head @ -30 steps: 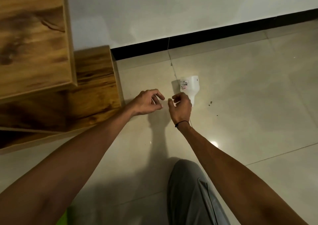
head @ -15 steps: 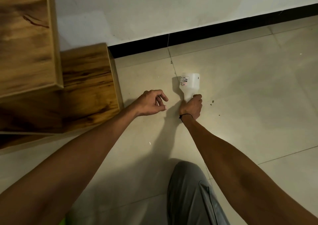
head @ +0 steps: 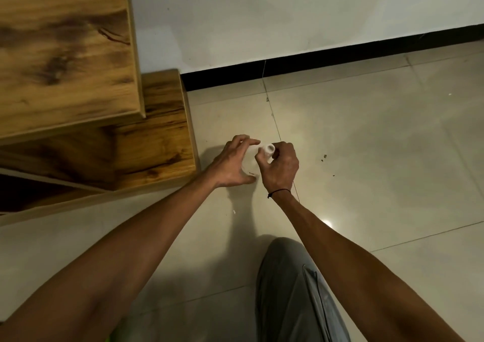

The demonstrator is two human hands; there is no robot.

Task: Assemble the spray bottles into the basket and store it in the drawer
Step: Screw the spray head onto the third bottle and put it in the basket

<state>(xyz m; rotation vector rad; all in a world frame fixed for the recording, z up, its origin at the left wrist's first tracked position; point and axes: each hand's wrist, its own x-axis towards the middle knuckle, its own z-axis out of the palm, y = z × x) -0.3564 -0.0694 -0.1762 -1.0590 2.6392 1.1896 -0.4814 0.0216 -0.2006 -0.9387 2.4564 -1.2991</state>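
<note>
Spray bottle (head: 265,153): white translucent plastic, no spray head, open neck facing up at me, off the tile floor (head: 366,145) at 12 o'clock from my knee (head: 290,276). My right hand (head: 281,166) pinches the neck w/ curled fingers, prob. to steady it upright. Left hand (head: 231,162) at bottle's 9 o'clock, fingers spread round the body; contact not clear. Wood cabinet (head: 117,145) further out at 9 o'clock.

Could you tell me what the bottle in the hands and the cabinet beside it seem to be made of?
The bottle looks like translucent white plastic: milky and matte, with a moulded open neck, gripped by the right hand. The cabinet shows brown wood grain with a smooth, faintly glossy face, likely laminate or veneered board; solid wood cannot be ruled out.
</note>
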